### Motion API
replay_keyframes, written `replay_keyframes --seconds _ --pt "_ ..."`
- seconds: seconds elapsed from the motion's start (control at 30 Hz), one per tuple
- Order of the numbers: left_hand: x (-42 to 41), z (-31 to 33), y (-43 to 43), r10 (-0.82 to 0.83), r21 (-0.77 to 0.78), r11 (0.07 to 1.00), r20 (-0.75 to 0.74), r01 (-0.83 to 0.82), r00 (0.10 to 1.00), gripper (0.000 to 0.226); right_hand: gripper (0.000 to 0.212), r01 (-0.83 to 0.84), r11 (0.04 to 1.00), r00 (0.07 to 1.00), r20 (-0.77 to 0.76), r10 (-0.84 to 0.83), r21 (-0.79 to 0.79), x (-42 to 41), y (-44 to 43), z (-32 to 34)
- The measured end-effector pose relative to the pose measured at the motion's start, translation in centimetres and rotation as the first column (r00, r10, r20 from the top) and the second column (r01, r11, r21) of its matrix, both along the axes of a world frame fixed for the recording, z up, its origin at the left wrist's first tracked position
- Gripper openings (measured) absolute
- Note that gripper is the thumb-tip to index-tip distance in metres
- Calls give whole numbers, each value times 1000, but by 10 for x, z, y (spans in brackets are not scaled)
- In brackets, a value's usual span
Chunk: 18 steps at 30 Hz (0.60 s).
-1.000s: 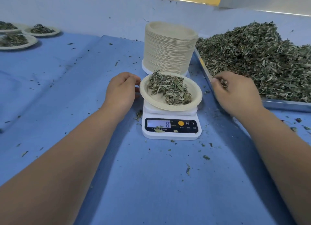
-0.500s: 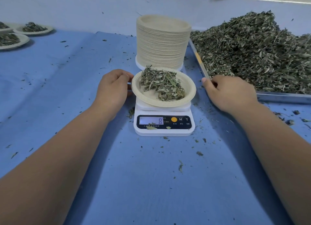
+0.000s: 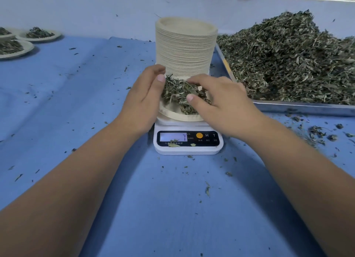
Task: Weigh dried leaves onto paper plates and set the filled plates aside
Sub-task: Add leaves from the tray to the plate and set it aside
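Note:
A paper plate (image 3: 182, 117) with a small heap of dried leaves (image 3: 173, 91) sits on a white digital scale (image 3: 188, 149) whose display reads 7. My left hand (image 3: 142, 101) presses against the plate's left side, fingers straight and thumb at the edge of the leaves. My right hand (image 3: 221, 105) reaches in from the right. Its spread fingers rest on the leaves and its thumb lies over the plate, hiding the right rim. I cannot tell whether either hand grips the plate.
A tall stack of empty paper plates (image 3: 185, 47) stands just behind the scale. A metal tray (image 3: 303, 107) heaped with loose dried leaves (image 3: 288, 59) lies to the right. Filled plates (image 3: 41, 35) sit far left on the blue cloth, and leaf crumbs are scattered about.
My right hand moved left from the tray's edge onto the leaves on the plate. My left hand uncurled and closed in on the plate's left side. The scale reading dropped from 8 to 7.

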<state>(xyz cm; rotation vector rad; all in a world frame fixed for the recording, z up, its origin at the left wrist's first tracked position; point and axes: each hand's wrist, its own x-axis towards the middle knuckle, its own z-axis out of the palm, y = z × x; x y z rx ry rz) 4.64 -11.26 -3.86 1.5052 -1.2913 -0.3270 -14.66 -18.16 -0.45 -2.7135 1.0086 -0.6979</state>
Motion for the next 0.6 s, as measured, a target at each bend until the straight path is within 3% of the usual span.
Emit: replay_keyframes --seconds 0.13,0.23,0.37,0.6 --pt "-8 2 0 -52 20 999 122 49 991 54 48 27 995 997 72 -33 93 11 -1 3" --pt "-9 2 1 -48 28 999 178 43 983 50 37 55 994 986 152 -69 99 15 -5 1" --pt "-11 2 2 -57 -41 997 170 64 984 40 19 52 994 950 301 -80 98 14 -11 -3" --pt "-8 -2 2 -9 -40 999 111 14 994 46 16 56 995 913 399 -85 84 8 -10 0"
